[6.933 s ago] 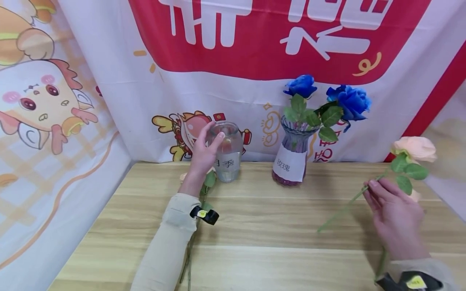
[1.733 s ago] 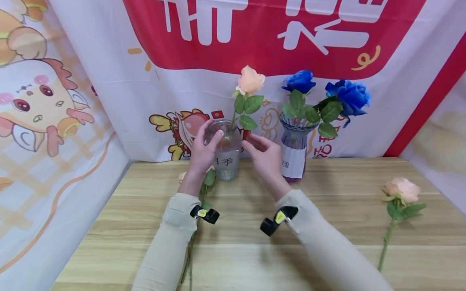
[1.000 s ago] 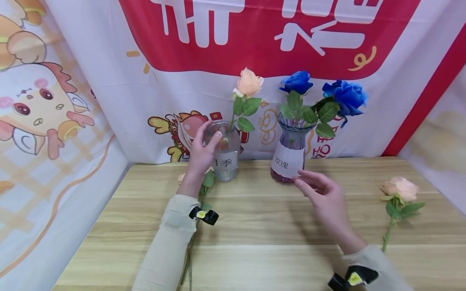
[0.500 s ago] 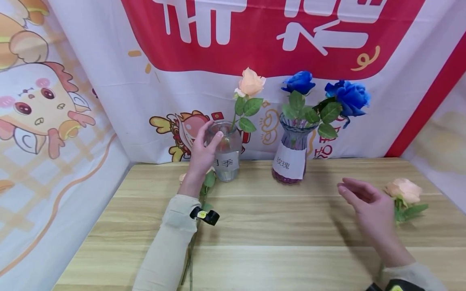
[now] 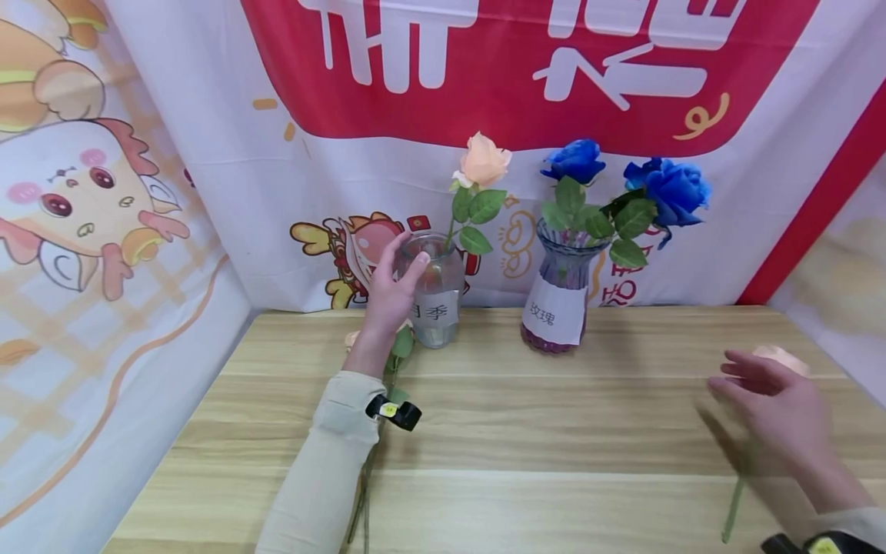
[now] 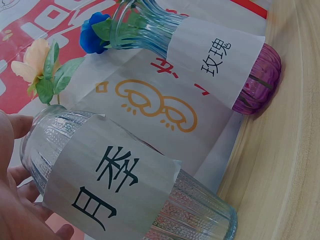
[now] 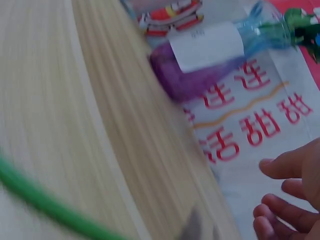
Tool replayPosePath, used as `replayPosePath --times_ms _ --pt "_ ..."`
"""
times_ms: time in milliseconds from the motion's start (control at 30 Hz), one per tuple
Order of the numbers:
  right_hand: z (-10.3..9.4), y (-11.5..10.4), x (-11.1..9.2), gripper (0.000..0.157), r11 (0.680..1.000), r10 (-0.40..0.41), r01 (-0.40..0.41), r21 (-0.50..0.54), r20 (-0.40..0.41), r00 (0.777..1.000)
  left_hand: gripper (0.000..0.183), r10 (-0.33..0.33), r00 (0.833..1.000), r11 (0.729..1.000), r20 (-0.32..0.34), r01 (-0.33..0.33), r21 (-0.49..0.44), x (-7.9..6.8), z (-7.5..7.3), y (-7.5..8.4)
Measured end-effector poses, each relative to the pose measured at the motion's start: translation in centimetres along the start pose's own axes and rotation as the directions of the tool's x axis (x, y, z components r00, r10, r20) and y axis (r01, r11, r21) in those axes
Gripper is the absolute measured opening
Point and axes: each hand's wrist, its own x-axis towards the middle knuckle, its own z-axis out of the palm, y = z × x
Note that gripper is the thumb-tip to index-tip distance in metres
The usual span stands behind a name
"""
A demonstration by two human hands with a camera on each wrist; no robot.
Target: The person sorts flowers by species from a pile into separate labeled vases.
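With our left hand (image 5: 393, 288) we grip the jar (image 5: 446, 278) near its rim, thumb and fingers curved about it; a peach rose (image 5: 484, 161) stands in it, leaning right. Our right hand (image 5: 782, 412), fingers loosely bent and holding nothing, hovers over another rose (image 5: 782, 358) lying on the table (image 5: 526, 431). Stems (image 5: 365, 500) lie beneath our left forearm. Blue roses (image 5: 673, 192) stand in the vase (image 5: 554, 314) between our hands.

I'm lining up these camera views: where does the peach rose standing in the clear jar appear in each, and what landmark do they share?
Head: the peach rose is in the upper half, slightly right of centre.
Left wrist: the peach rose is at the upper left.
Right wrist: not in it.
Shared landmark: the purple-based vase, mostly right of centre in all three, blurred in the right wrist view.
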Motion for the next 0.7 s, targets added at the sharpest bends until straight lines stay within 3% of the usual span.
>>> replayPosePath --times_ms 100,167,267,367,467,700 --pt "-1.0 1.1 -0.2 0.028 0.997 0.033 -0.036 -0.071 -0.039 0.999 0.064 -0.002 1.0 1.0 0.002 0.002 0.003 -0.1 0.1 0.1" --pt "-1.6 1.5 -0.3 0.027 0.99 0.063 -0.072 -0.122 -0.072 0.995 0.065 -0.003 1.0 1.0 0.003 0.003 0.009 -0.1 0.2 0.2" --pt "-2.3 1.9 -0.3 0.045 0.968 0.086 -0.104 -0.23 -0.087 0.993 0.064 -0.003 1.0 1.0 -0.002 0.003 0.015 -0.2 0.1 0.3" --pt "-2.5 2.2 -0.2 0.066 0.934 0.069 -0.077 -0.349 -0.034 0.997 0.064 -0.002 1.0 1.0 -0.004 0.002 0.015 -0.2 -0.1 0.3" --pt "-2.4 2.4 0.1 0.071 0.917 0.076 -0.062 -0.395 0.02 0.997 0.064 -0.003 1.0 1.0 0.0 0.003 0.014 -0.2 -0.1 0.3" --pt "-2.1 2.8 0.3 0.076 0.902 0.137 -0.124 -0.414 0.002 0.991 0.064 -0.011 1.0 1.0 0.004 0.011 0.01 -0.3 0.0 0.3"
